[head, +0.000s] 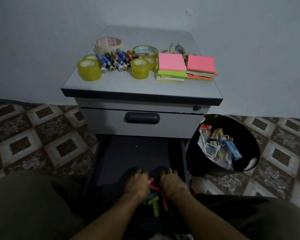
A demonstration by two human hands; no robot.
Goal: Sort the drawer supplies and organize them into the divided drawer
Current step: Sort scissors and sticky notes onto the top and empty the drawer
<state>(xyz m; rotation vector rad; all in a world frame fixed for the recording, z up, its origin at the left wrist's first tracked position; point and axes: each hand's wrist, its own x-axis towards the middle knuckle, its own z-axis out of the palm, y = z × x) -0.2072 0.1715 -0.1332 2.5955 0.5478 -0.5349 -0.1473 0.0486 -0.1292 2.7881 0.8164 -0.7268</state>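
Both hands are down in the open dark lower drawer (133, 153). My left hand (137, 183) and my right hand (171, 182) lie side by side, fingers curled downward onto the drawer floor. Between and below them lie several small coloured sticky flags (154, 200), pink, orange, blue and green. What the fingertips hold is hidden. On the cabinet top (114, 84) sit yellow tape rolls (89, 70), a masking tape roll (108, 43), a heap of batteries (116, 59), two stacks of sticky notes (171, 66) and grey clips (177, 49).
A black waste bin (249, 148) with packaging scraps stands right of the cabinet. The upper drawer (142, 118) is closed. My knees flank the open drawer. Patterned floor tiles spread on both sides, and a plain wall rises behind.
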